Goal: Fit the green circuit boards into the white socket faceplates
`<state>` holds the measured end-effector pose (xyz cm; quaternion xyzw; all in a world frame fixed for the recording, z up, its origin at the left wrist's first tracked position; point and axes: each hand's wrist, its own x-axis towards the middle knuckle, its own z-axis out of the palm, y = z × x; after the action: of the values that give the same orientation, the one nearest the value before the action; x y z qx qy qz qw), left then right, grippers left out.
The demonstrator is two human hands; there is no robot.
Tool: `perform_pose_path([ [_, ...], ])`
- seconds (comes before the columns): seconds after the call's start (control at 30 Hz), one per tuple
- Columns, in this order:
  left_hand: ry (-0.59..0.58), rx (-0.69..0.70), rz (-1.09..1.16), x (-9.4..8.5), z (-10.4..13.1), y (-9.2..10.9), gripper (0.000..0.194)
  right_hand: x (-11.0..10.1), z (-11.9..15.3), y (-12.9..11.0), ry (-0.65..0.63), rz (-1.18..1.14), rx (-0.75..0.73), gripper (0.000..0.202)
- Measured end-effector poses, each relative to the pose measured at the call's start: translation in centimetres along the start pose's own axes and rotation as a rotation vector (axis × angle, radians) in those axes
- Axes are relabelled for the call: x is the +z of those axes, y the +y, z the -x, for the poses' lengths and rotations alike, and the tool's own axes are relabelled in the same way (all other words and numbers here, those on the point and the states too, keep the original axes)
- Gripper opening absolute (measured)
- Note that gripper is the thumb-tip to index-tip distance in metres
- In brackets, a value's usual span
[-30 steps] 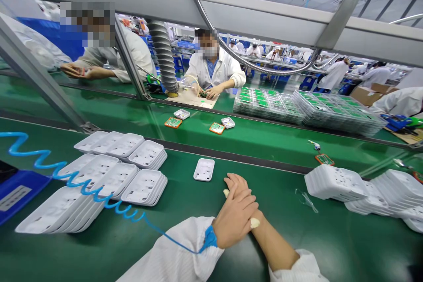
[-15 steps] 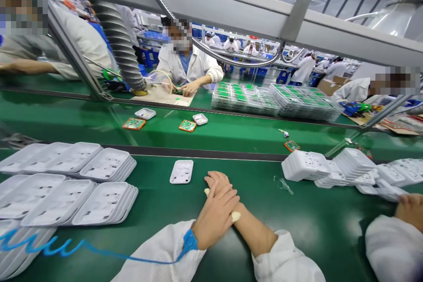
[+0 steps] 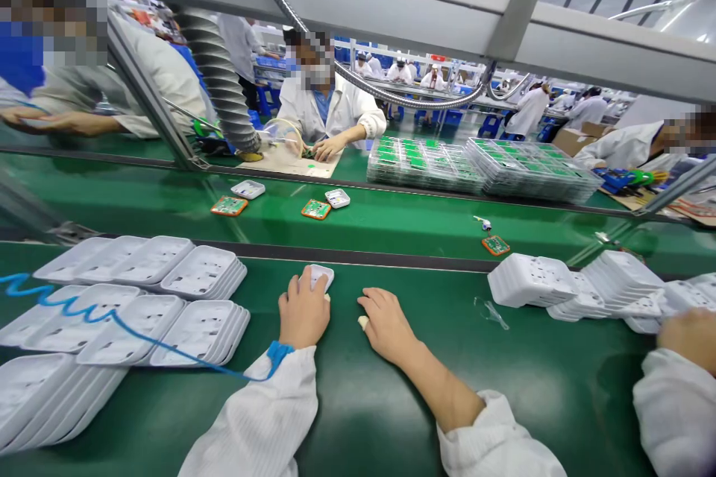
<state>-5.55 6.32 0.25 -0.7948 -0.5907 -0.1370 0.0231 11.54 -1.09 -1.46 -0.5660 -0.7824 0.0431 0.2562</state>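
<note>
My left hand (image 3: 305, 311), with a blue wrist strap (image 3: 278, 356) at its cuff, lies over a small white plastic cover (image 3: 323, 275). Its fingers close on the cover, hiding most of it; the far right corner shows. To the right, my right hand (image 3: 385, 324) rests palm down on the green work surface (image 3: 385, 417), fingers stretched forward, holding nothing. A pale finger cot (image 3: 363, 322) covers its thumb tip. Stacked white plastic covers (image 3: 204, 332) stand left of my left hand.
More stacked white covers (image 3: 531, 279) stand at right, near another person's hand (image 3: 691, 339). A clear scrap (image 3: 492, 311) lies before them. Beyond a dark rail, the green belt (image 3: 391, 220) carries orange-edged circuit boards (image 3: 316, 209) and small white housings (image 3: 337, 198). Clear trays (image 3: 425, 164) stand behind.
My left hand has lifted off my right hand and moved left and forward onto the white cover. My right hand stays on the surface. The view has shifted slightly.
</note>
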Motion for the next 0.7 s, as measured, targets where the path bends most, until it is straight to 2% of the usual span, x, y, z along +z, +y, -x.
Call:
perform_pose_path([
  [0.1,0.013,-0.066,-0.031,0.3,-0.3,-0.9,0.037,0.1,0.1,0.1,0.000,0.001,-0.002,0.037],
  [0.23,0.133,-0.149,-0.028,0.0,-0.4,-1.3,0.039,0.2,0.1,0.1,-0.003,0.004,-0.005,0.037],
  [0.3,0.217,-0.093,0.024,0.0,-0.1,-0.7,0.042,0.2,0.1,0.2,-0.001,0.002,-0.005,0.037],
  [0.37,0.265,0.026,0.123,0.2,0.5,0.6,0.043,0.4,0.0,0.3,0.006,-0.002,-0.003,0.038],
  [0.5,0.238,0.274,0.313,1.5,1.7,3.0,0.044,0.7,0.1,0.3,0.012,-0.018,-0.005,0.038],
  [0.57,0.209,0.312,0.359,2.1,2.0,3.3,0.044,0.8,0.2,0.4,0.010,-0.027,-0.011,0.037],
  [0.7,0.165,0.257,0.406,2.6,1.9,2.8,0.040,-0.2,-0.1,2.2,0.036,-0.050,0.033,0.032],
])
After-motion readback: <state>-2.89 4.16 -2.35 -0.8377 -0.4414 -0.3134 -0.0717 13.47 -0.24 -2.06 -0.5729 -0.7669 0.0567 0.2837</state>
